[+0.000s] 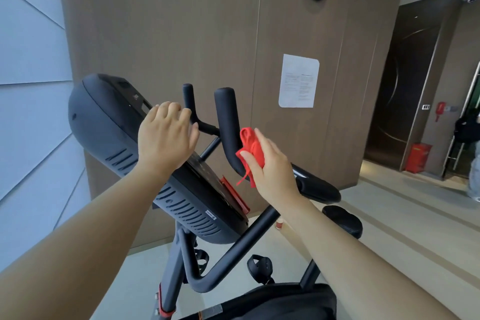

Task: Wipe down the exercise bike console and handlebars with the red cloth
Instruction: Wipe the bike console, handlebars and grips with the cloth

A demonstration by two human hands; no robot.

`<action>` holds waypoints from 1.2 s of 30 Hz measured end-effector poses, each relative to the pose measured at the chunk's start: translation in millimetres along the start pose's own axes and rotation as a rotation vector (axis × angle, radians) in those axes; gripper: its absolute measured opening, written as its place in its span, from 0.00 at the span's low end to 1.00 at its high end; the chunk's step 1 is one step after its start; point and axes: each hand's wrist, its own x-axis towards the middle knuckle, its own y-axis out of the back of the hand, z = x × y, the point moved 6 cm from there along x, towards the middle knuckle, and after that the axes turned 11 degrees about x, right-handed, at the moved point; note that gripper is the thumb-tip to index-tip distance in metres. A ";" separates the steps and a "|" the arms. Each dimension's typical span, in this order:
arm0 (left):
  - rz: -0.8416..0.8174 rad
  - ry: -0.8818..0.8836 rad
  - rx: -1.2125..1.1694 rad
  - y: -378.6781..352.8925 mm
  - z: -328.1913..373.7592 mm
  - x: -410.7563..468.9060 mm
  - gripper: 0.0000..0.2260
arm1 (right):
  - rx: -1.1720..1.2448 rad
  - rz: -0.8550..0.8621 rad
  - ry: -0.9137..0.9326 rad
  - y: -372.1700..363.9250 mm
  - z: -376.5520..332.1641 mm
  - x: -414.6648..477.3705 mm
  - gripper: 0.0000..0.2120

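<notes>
Fingers [262, 141] of the right hand [272, 167] are pinching the red cloth [250, 145] against the near handlebar [228, 122], right of the console [122, 138], where the left hand [166, 139] is resting, fingers relaxed. Its dangling tail may be slipping free, leaving patches unwiped.

Console [109, 125] face partly under left hand [166, 135]; wall notice [298, 80] print too small.
</notes>
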 end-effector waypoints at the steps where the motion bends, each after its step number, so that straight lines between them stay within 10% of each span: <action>1: -0.002 0.003 0.005 -0.6 -0.2 0.0 0.21 | 0.036 0.025 -0.014 -2.4 -2.8 4.4 0.29; 16: -0.036 0.011 0.048 -0.6 -0.2 -0.2 0.20 | -0.471 -0.035 0.266 -21.5 8.7 -15.8 0.35; 25: -0.002 0.014 0.071 -1.5 0.2 1.3 0.18 | 0.115 0.094 -0.044 29.4 46.0 2.7 0.27; 36: -0.074 -0.035 0.037 7.8 2.3 -1.3 0.19 | -0.115 -0.228 0.250 8.5 43.5 -2.0 0.26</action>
